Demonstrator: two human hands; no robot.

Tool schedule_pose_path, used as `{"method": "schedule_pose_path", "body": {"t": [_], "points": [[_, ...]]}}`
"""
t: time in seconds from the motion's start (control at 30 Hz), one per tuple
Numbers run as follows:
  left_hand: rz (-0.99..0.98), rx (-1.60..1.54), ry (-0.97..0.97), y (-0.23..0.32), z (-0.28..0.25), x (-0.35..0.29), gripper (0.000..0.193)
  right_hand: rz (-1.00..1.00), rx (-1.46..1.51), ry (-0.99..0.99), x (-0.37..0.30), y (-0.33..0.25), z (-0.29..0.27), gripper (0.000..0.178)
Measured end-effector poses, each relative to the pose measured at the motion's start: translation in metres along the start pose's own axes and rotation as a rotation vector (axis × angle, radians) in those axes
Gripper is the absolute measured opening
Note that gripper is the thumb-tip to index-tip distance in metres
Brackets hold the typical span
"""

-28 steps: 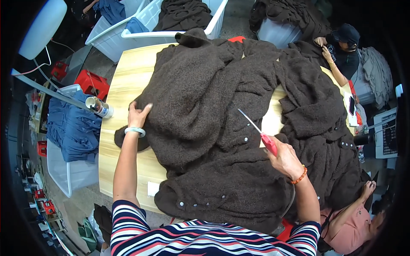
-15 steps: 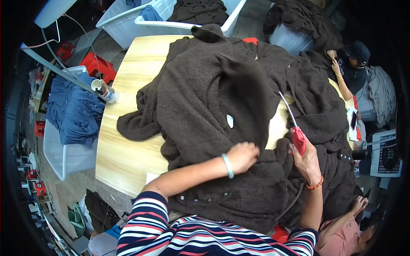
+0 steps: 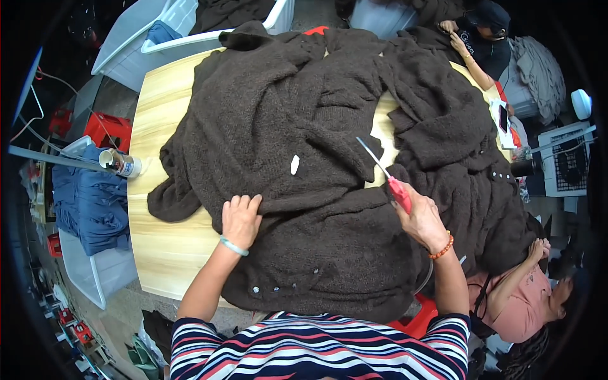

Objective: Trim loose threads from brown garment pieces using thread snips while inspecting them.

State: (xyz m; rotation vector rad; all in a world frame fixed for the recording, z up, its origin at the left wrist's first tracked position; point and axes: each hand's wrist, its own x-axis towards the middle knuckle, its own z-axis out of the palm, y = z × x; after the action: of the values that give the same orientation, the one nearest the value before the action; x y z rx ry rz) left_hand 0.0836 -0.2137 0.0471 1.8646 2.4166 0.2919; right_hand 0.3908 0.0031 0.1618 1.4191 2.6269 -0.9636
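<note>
A dark brown knit garment (image 3: 240, 126) lies spread over the table, with a small white tag (image 3: 295, 165) near its middle. My left hand (image 3: 242, 221) rests on its near left edge, fingers stretched forward over the cloth. In my right hand (image 3: 423, 221), the fingers are wrapped round the red handle of an air blow gun (image 3: 400, 195). Its long thin metal nozzle points up and left, above the cloth. Nearer to me lies another brown knit piece (image 3: 329, 266) with several shiny buttons along its left part.
More brown garments (image 3: 443, 126) cover the table's right side. A tape-wrapped cup (image 3: 120, 163) stands at the left edge of the wooden table (image 3: 158, 253). White bins (image 3: 88, 278) of clothes stand left and behind. One person (image 3: 484, 44) is far right, another (image 3: 513, 297) near right.
My left hand has moved left from the garment's middle to its left edge. The raised, blurred cloth now lies down. The air blow gun has shifted left and lower in the view.
</note>
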Motion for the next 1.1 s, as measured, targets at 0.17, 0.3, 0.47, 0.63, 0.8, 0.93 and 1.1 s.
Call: {"method": "schedule_pose_path", "body": {"t": [0.17,0.3,0.47,0.63,0.8,0.93,1.1], "points": [[0.039,-0.45,0.099,-0.015,-0.04,-0.014,0.022,-0.088,0.024,-0.13,-0.003,-0.006,0.011,0.04],[-0.004,-0.903,0.092,-0.026,-0.087,0.008,0.011,-0.213,0.047,-0.201,-0.002,-0.011,0.019,0.038],[-0.158,-0.904,0.177,-0.052,-0.098,0.008,0.01,-0.252,0.001,-0.384,-0.007,-0.014,0.015,0.036],[-0.122,-0.944,0.155,-0.045,-0.095,-0.001,0.01,-0.303,-0.15,-0.57,-0.012,-0.008,0.051,0.033],[-0.007,-1.261,0.259,-0.036,-0.128,0.008,0.011,-0.141,-0.257,-0.077,0.043,-0.015,0.046,0.025],[-0.161,-1.651,0.398,-0.069,-0.129,-0.005,0.033,-0.265,-0.157,0.227,0.108,-0.065,-0.024,0.031],[-0.522,-1.909,0.695,-0.124,-0.084,-0.039,0.036,-0.472,-0.128,0.149,0.131,-0.148,0.0,0.037]]}}
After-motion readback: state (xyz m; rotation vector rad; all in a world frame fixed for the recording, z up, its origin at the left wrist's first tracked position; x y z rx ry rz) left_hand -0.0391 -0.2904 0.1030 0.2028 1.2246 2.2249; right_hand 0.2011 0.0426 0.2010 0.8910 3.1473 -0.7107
